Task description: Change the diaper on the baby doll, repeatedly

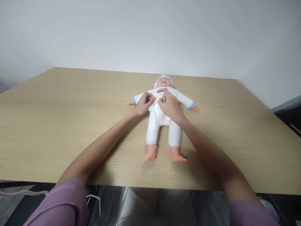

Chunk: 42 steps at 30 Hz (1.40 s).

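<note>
A baby doll [154, 128] lies on its back, head away from me, dressed in white with blue cuffs and a white cap with lettering. Around its hips is a white diaper [160, 115]. My left hand [144, 103] pinches the diaper's waist edge at the left side, thumb and fingers together. On the other side, my right hand [169, 103] bends over the doll's belly, its thumb and fingers closed at the diaper's upper edge and the index finger raised. Part of the waist is hidden behind my hands.
The doll lies on a wide light wooden table [70, 125] whose far edge meets a pale wall [141, 34]. Below the near edge are my legs [157, 205] and a white cable [100, 204]. A dark object [289, 116] stands beyond the right edge.
</note>
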Tool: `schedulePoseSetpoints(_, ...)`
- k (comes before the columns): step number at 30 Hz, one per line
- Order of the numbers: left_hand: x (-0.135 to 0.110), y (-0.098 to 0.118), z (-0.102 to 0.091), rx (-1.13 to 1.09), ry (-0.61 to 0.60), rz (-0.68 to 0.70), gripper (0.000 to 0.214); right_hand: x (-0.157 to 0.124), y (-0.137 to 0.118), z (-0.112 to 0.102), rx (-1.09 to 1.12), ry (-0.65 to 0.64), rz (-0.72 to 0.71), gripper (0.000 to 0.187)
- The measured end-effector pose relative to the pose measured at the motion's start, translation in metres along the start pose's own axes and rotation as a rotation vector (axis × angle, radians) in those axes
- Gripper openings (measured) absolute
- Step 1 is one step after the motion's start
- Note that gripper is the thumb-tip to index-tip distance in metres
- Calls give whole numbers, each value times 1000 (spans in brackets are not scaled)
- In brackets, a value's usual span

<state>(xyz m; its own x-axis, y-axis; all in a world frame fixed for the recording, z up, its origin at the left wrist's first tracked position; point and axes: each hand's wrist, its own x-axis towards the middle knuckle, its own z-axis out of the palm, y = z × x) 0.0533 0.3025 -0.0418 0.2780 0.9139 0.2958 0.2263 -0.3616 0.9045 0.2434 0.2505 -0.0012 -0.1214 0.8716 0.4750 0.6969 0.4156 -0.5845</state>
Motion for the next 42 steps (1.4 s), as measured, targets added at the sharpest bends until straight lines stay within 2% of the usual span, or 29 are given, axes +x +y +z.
schedulePoseSetpoints(2,0,0,2,12,10,-58,31,2,2,0,-2,51,1,31)
schedulePoseSetpoints(5,-10,8,4,43,161,-114,20,-3,-4,-8,21,128,-51,22)
schedulePoseSetpoints(7,-30,22,3,102,249,-31,21,-17,-16,-22,58,170,-117,17)
schedulePoseSetpoints(9,-58,39,-2,183,240,118,25,-43,-29,-39,115,154,-201,10)
schedulePoseSetpoints(10,-74,48,-4,225,185,188,27,-59,-34,-47,145,111,-242,7)
schedulePoseSetpoints(12,-103,63,-8,321,-30,280,32,-93,-38,-61,173,-32,-276,2)
schedulePoseSetpoints(14,-122,70,-9,426,-279,302,35,-122,-32,-67,143,-196,-249,3)
schedulePoseSetpoints(15,-127,71,-7,474,-361,295,37,-132,-26,-68,105,-237,-218,3)
schedulePoseSetpoints(17,-127,68,-3,525,-382,248,38,-141,-12,-66,5,-223,-136,2)
schedulePoseSetpoints(20,-114,61,8,467,-263,135,33,-136,2,-58,-99,-129,-4,5)
schedulePoseSetpoints(22,-105,58,14,456,-211,97,33,-128,4,-52,-128,-125,33,10)
schedulePoseSetpoints(26,-99,54,21,509,-194,122,46,-125,0,-41,-189,-121,-17,15)
schedulePoseSetpoints(29,-101,51,20,504,-210,128,47,-133,0,-35,-219,-109,-52,10)
schedulePoseSetpoints(35,-106,45,16,504,-150,213,34,-145,0,-32,-190,-95,-58,29)
schedulePoseSetpoints(42,-105,43,16,395,-129,258,25,-143,0,-27,-127,-103,-50,34)
